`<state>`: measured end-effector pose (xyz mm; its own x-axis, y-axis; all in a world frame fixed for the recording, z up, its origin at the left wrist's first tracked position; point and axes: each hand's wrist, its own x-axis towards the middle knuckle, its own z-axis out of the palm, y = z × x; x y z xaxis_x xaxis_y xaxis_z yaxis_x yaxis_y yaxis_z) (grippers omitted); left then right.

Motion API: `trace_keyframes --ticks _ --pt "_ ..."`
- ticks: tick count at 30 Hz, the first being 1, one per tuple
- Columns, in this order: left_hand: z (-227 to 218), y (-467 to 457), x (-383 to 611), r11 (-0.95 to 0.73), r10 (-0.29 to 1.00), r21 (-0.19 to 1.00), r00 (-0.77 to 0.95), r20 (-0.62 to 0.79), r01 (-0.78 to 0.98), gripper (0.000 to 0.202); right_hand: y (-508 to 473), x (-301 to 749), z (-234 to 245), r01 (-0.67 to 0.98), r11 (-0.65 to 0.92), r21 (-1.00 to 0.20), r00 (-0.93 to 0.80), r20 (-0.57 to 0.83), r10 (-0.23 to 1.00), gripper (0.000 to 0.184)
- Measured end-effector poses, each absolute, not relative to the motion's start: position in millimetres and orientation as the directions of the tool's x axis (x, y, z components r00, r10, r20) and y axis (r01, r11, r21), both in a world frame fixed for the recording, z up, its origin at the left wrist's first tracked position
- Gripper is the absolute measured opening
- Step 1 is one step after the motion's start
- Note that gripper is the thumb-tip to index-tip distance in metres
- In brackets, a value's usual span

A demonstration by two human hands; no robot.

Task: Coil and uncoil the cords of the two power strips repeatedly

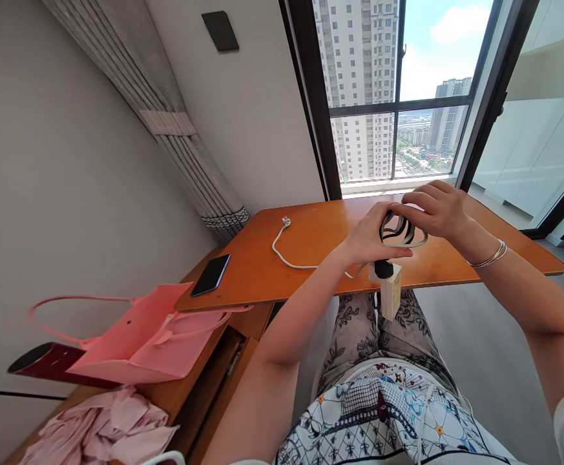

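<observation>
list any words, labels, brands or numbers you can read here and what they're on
No text can be read anywhere.
Cream block hanging under the white cable that the left hand and right hand coil: any print is too small to read.
Phone on the table: dark screen, nothing showing.
Pink bag: plain, no print visible.
</observation>
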<state>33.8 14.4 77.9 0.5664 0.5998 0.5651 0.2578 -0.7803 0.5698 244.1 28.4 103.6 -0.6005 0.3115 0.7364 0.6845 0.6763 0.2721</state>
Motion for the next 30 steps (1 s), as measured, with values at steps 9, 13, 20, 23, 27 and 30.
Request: trace_keyframes --ticks 9,13,20,23,27,30 --pt "58.8 14.9 49.5 -0.735 0.674 0.598 0.442 0.593 0.319 0.083 31.2 245.1 117.8 0.710 0.674 0.205 -0.527 0.789 0.316 0.023" --pt "59.2 16.7 44.0 -0.807 0.585 0.553 0.402 0.704 0.206 0.089 44.6 246.9 124.1 0.759 0.627 0.176 -0.470 0.814 0.341 0.021" --pt "67.5 5.8 33.4 -0.798 0.603 0.537 0.383 0.700 0.275 0.092 54.9 255.0 114.6 0.775 0.594 0.215 -0.465 0.831 0.305 0.030" --pt "70.5 2.0 28.7 -0.799 0.601 0.501 0.390 0.698 0.333 0.082 56.6 259.2 111.8 0.784 0.579 0.225 -0.459 0.838 0.296 0.028" --pt "71.6 2.5 25.4 -0.799 0.594 0.479 0.354 0.722 0.364 0.074 58.1 261.3 112.4 0.799 0.567 0.200 -0.423 0.856 0.295 0.027" --pt "69.9 2.4 23.4 -0.796 0.598 0.489 0.336 0.727 0.357 0.072 58.7 262.8 114.9 0.800 0.574 0.175 -0.411 0.858 0.310 0.025"
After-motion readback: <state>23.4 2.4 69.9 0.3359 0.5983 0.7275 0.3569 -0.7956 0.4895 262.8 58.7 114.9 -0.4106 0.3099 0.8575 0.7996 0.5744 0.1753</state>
